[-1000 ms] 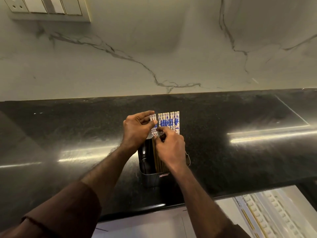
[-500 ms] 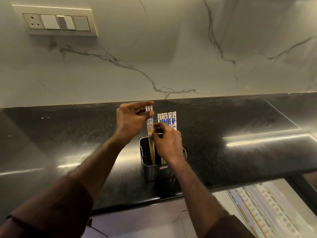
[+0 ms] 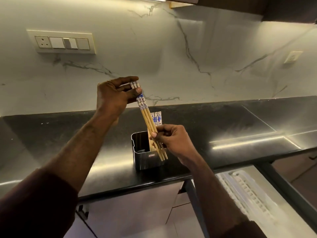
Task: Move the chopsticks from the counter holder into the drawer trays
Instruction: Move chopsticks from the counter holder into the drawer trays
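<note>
Three wooden chopsticks [image 3: 148, 120] with blue-and-white patterned tops hang tilted above the dark metal holder [image 3: 145, 160] on the black counter. My left hand [image 3: 114, 96] pinches their patterned tops. My right hand [image 3: 173, 140] grips their lower shafts just over the holder's rim, and their tips hang in front of the holder's wall. Several more chopsticks [image 3: 157, 118] of the same pattern stand upright in the holder behind my right hand. The open drawer [image 3: 272, 179] with pale ribbed trays [image 3: 247, 191] lies at the lower right.
The black counter [image 3: 223, 127] runs across the view below a marble backsplash. A switch plate [image 3: 61, 42] sits on the wall at upper left. Cabinet fronts [image 3: 137, 208] lie under the counter edge. My dark sleeves fill the bottom corners.
My left hand has lifted three chopsticks up out of the holder and tilted them. My right hand now grips their lower shafts. The view has tilted upward.
</note>
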Demonstrator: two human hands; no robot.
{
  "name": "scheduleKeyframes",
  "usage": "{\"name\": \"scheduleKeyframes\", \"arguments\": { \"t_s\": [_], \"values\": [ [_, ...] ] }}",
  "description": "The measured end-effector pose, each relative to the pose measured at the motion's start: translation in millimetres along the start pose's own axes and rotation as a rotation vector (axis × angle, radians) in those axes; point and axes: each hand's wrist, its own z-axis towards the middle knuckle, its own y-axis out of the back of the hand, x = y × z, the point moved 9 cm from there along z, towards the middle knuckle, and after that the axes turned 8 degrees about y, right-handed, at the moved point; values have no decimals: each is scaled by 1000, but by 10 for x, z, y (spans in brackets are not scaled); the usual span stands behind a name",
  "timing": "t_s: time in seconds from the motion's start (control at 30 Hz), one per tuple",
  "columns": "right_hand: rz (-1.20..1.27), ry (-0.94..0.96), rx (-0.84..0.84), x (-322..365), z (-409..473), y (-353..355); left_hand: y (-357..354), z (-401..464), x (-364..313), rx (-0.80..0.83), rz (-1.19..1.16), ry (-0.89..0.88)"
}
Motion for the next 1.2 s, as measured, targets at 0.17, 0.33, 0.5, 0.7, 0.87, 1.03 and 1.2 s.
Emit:
{"name": "scheduleKeyframes", "arguments": {
  "t_s": [0.17,0.33,0.5,0.7,0.87,1.03,1.2],
  "values": [
    [12,-58,-8,1,-384,433,-448,-216,71,61,-80,74],
    [-31,-87,-83,-92,-811,1049,-1114,-482,222,106,-70,100],
    [-79,-160,-155,-273,-1287,1787,-1923,-780,507,131,-106,166],
    [-184,-255,-190,-559,-1779,2762,-2918,-1121,882,98,-104,209],
    [-197,-339,-230,-805,-2137,3461,-3651,-1346,1168,115,-70,237],
    [-244,-453,-222,-1232,-2394,3852,-4117,-1491,1639,123,-1,303],
    [-278,-636,-214,-1870,-2600,3991,-4320,-1631,2425,195,149,405]
  ]
}}
